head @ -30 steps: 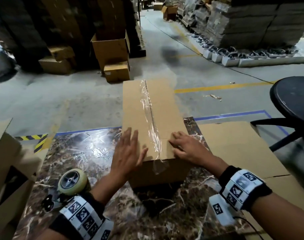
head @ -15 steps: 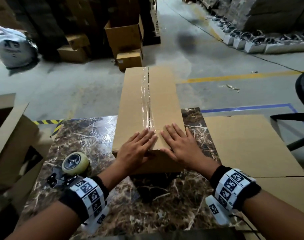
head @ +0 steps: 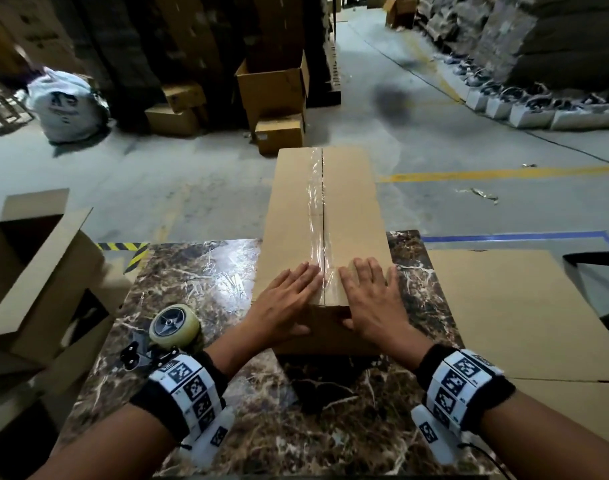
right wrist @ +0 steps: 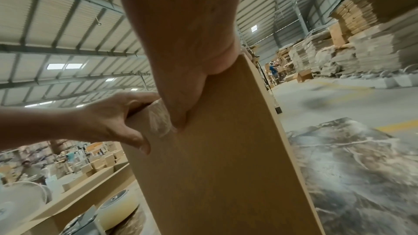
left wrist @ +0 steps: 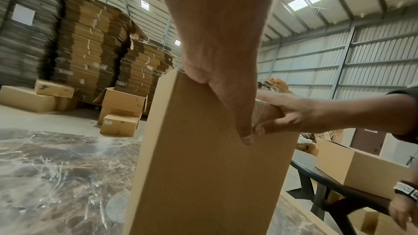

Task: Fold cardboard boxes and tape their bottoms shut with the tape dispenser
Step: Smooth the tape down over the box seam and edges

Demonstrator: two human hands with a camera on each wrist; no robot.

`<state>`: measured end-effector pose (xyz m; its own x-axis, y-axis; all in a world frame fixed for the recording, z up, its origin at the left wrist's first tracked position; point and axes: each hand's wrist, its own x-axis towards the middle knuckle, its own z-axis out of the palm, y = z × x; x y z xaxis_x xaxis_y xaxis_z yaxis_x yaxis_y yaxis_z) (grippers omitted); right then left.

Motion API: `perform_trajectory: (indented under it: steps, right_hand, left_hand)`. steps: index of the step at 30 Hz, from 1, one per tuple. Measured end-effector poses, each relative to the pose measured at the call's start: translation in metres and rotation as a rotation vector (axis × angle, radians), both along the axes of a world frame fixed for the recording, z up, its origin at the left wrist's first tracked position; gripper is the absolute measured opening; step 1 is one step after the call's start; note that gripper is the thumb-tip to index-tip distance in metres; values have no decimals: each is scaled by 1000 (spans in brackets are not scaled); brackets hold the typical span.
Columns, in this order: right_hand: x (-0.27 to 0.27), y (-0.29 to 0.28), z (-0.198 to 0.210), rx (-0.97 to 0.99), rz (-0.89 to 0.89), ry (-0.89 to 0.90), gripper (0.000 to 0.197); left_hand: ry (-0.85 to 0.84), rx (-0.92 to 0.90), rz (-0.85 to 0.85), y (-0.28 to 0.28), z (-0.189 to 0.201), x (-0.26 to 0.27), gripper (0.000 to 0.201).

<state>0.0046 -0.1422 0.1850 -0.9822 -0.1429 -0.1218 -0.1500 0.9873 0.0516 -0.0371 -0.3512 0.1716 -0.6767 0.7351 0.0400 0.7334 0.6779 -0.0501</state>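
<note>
A long brown cardboard box [head: 348, 209] lies on the marble table [head: 199, 271], pointing away from me. Clear tape [head: 316, 216] runs along its centre seam and folds over the near end. My left hand [head: 285, 299] and right hand [head: 369, 299] lie flat on the near end of the top, one on each side of the seam. Both thumbs reach down onto the near end face, as the left wrist view shows for the right hand [left wrist: 294, 115] and the right wrist view for the left hand [right wrist: 108, 121]. The tape dispenser [head: 173, 325] lies on the table left of my left wrist.
An open cardboard box [head: 36, 271] stands at the table's left. A flat cardboard sheet [head: 504, 306] lies on the right, with a black stool [head: 587, 258] beyond it. Several boxes [head: 272, 95] and a white bag [head: 67, 105] sit on the floor behind.
My left hand came from the box's left side onto its top. Both hands went flat beside the seam, then slid slightly apart, thumbs now over the near edge.
</note>
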Motion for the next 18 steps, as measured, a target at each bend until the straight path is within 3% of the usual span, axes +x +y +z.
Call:
perform_trajectory:
  steps: [4,9,13,16,18]
  right_hand:
    - [-3,-5,12,9,-42,-64,109]
    - [-4,-46,39,-93,-36,-79,119]
    - [-3,-120,52,-242,154,53,99]
    - [-3,-177,40,-433,285,172,63]
    - [-8,-216,22,-543,296,92,45]
  left_hand:
    - [-63,5,-11,-24,-2,-7,109]
    - [-21,300,16,-66,8,-12,86]
    - [55,584,246,-134,-5,-16,61]
    - [44,700,550,-196,-35,-9,49]
    - [22,752,761,-236,-57,3,41]
